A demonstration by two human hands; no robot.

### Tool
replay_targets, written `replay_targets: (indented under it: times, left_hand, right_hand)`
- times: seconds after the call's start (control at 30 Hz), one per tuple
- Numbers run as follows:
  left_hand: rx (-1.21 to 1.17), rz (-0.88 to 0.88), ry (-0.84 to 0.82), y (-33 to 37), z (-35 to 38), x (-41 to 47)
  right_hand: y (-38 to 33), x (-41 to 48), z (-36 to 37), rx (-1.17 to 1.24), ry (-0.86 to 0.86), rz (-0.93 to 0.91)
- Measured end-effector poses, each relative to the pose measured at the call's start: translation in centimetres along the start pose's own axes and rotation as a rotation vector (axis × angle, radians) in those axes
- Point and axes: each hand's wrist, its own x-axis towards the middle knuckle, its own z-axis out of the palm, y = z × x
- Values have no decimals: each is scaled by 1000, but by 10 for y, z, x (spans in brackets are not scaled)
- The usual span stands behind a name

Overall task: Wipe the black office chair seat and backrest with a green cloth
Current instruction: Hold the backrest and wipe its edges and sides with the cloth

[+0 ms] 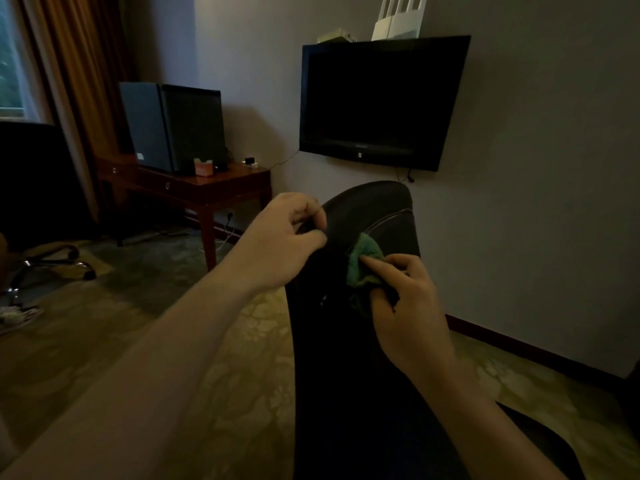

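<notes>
two hands (284, 237) on dim backrest (377, 206); cloth (363, 263) half-hidden

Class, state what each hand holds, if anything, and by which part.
The left hand grips the chair backrest by its upper side edge; the right hand holds the bunched green cloth by its lower part.

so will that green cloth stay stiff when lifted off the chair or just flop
The green cloth looks soft: it is bunched and creased under the right hand, so it would likely flop. Its fuzzy pile probably drags rather than slides on the black backrest. Small and crumpled, it seems light.
</notes>
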Motion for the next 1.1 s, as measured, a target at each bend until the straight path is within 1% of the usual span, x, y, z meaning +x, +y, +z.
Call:
replay_targets:
  times: [0.07, 0.13, 0.23, 0.37, 0.47, 0.57, 0.63, 0.77, 0.93, 1.1]
  left_hand:
    - [83, -76, -130, 12, -4, 11]
    - [169, -104, -203, 21, -3, 21]
    - [244, -137, -182, 26, 5, 33]
    - [361, -214, -167, 24, 10, 39]
    - [364, -211, -185, 22, 7, 40]
    - [345, -206, -197, 21, 6, 39]
    - [327, -204, -194, 21, 6, 38]
    - [322, -196, -173, 19, 6, 39]
    - [330, -168, -150, 14, 7, 44]
    - [355, -173, -181, 9, 8, 53]
  right_hand:
    - [-3, -2, 2, 26, -24, -19]
    - [-5, -3, 5, 6, -58, -72]
    - [-4, 0, 11, -103, -99, -134]
    - [4, 13, 16, -146, -89, -102]
    - [14, 25, 19, -170, -106, -32]
    - [23, 31, 16, -96, -140, 76]
    - [23, 28, 14, -10, -116, 96]
    - [15, 13, 14, 9, -43, -9]
    - [8, 8, 22, -61, -33, -162]
    - [22, 22, 29, -164, -18, -182]
